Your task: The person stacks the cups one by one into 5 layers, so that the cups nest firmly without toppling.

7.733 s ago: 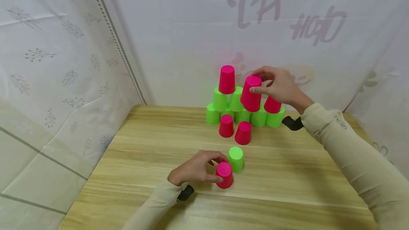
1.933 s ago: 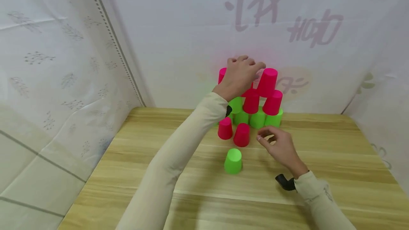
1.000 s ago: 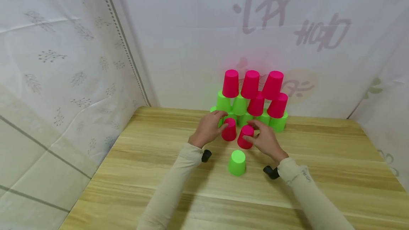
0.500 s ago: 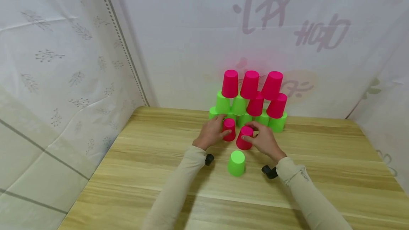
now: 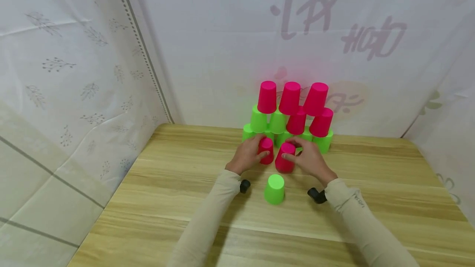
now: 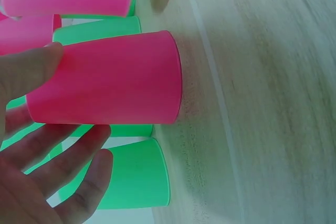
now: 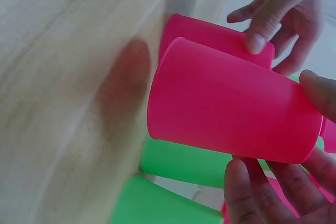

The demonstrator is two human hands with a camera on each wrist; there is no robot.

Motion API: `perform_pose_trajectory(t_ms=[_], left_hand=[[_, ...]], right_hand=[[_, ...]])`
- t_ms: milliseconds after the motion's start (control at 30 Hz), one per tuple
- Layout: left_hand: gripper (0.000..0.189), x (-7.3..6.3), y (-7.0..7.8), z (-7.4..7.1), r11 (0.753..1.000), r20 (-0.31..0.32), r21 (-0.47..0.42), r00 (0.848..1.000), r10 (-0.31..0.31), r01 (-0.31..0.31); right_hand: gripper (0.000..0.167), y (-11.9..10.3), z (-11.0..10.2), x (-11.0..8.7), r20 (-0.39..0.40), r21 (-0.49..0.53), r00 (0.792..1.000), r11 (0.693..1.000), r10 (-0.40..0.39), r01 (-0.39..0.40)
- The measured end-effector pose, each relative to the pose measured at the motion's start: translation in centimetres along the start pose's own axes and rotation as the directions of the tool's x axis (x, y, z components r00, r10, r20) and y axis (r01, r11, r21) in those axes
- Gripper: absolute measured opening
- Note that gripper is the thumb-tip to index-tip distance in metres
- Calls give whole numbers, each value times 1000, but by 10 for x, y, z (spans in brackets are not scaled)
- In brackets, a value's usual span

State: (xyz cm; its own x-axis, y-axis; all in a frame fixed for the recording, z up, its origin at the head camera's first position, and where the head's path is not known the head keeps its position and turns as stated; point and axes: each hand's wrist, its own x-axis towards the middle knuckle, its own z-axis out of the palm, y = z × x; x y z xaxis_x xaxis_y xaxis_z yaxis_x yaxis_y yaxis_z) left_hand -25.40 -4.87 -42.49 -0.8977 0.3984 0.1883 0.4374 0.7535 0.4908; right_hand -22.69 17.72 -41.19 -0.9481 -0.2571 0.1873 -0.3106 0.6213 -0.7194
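My left hand [image 5: 248,153] grips an upside-down pink cup [image 6: 107,80] standing on the table, thumb on its near side and fingers behind. My right hand [image 5: 311,158] pinches a second pink cup [image 7: 231,103] between thumb and fingers; in the right wrist view this cup hangs a little off the table, its shadow apart from the rim. Behind both hands rises a stack of upside-down cups: a bottom row of green cups [image 5: 322,143], then green cups [image 5: 258,119] and pink cups [image 5: 321,122], then three pink cups [image 5: 291,99] on top.
One green cup [image 5: 274,189] stands alone in front of both hands, upside down. The wooden table [image 5: 156,201] ends at a white printed cloth [image 5: 208,52] behind the stack. Another patterned cloth [image 5: 67,94] hangs at the left.
Two more pink cups joined the top row, one more pink the row below. Both hands came to the two front pink cups; the right one has just risen slightly.
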Motion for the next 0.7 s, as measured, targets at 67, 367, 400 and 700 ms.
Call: perform_pose_trajectory(t_ms=[67, 367, 400, 700], left_hand=[[54, 0, 0, 0, 1000, 1, -4, 1000, 2, -2], [52, 0, 0, 0, 1000, 3, -21, 1000, 18, -17], [51, 0, -1, 1, 1000, 2, -22, 1000, 19, -19], [52, -1, -1, 1, 999, 3, -36, 1000, 14, -14]], right_hand=[[48, -3, -4, 0, 6, -14, 1000, 1000, -9, 9], [48, -23, -33, 4, 8, -60, 997, 995, -75, 76], [48, -26, -37, 5, 7, -68, 997, 994, -81, 81], [46, -50, -70, 13, 4, -128, 992, 983, -129, 129]])
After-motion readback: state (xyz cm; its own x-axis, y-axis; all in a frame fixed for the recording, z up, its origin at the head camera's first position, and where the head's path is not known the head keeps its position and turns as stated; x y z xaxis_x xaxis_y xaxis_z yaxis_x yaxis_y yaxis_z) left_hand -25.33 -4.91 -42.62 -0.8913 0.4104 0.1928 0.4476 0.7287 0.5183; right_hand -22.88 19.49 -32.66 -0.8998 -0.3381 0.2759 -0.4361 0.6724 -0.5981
